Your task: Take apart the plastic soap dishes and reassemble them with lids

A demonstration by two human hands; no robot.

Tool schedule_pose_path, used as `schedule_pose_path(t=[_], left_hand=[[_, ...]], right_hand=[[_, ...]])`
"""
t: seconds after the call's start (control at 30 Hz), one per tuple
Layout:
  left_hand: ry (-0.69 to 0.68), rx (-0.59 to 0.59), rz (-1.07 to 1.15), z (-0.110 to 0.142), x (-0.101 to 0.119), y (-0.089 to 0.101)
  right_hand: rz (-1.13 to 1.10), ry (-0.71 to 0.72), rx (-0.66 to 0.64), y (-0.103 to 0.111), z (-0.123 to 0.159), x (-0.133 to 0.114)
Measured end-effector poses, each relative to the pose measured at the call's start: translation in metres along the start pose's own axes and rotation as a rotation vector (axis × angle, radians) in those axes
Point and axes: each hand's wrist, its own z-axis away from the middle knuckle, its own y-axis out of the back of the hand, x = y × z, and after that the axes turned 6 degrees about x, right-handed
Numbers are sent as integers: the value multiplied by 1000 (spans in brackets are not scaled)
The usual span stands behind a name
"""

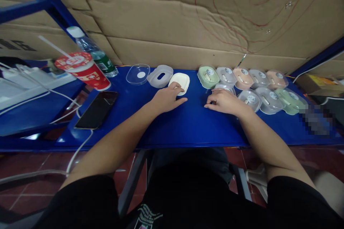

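Observation:
My left hand (169, 98) reaches over the near edge of a cream, shallow, rounded-square dish (184, 79). Its fingertips rest on the dish and the thumb points out to the right, apart from the fingers. Left of the dish stand a greyish translucent box part with a dark oval slot (163, 73) and a clear lid with a round white sticker (136, 74). My right hand (225, 101) lies on its side with curled fingers, just in front of a clear-lidded container (225, 87) that it partly covers. The inside of that hand is hidden.
Several clear-lidded boxes in green (208, 77), grey and peach stand in two rows at the right. On the left are a phone (97, 110), a red cup with a straw (92, 75) and a water bottle (103, 61). Cardboard (161, 14) walls the back of the blue table (172, 128).

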Motion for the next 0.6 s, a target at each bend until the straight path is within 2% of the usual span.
schedule_pose_path(t=[0.17, 0.43, 0.6], left_hand=[[133, 85, -83, -2, -3, 2], [264, -3, -193, -4, -4, 6], [247, -21, -208, -3, -8, 4]], right_hand=[[41, -9, 3, -2, 0, 3], [56, -58, 33, -5, 3, 10], [147, -119, -4, 1, 3, 4]])
